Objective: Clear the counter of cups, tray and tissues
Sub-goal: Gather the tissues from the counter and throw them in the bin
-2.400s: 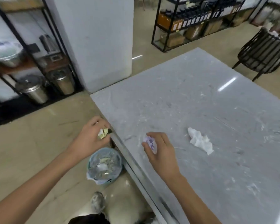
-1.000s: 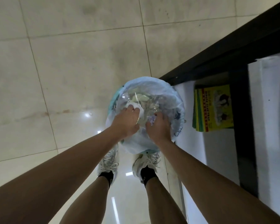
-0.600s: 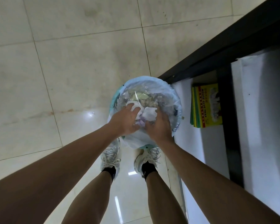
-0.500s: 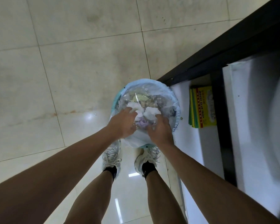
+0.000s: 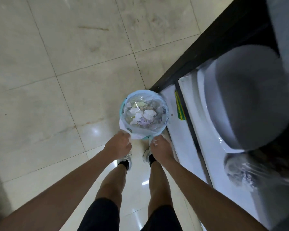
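Observation:
A small bin (image 5: 163,112) lined with a pale blue plastic bag stands on the floor by the counter's base. Crumpled white and purplish tissues (image 5: 148,114) lie inside it among other scraps. My left hand (image 5: 118,146) hovers just short of the bin's near rim, fingers curled in, knuckles by the liner's white edge. My right hand (image 5: 160,149) is beside it, fingers also curled, nothing seen in it. The counter top, cups and tray are out of view.
The black counter frame (image 5: 207,47) runs diagonally at the right. Under it is a white shelf (image 5: 175,130) with a yellow-green booklet (image 5: 179,105) and blurred grey round vessels (image 5: 249,97). My shoes (image 5: 124,161) stand just behind the bin on the glossy tiled floor.
I carried tissues from the counter down to the bin. Both hands were inside the bin half a second ago; now they have drawn back above its near rim, and the tissues lie inside.

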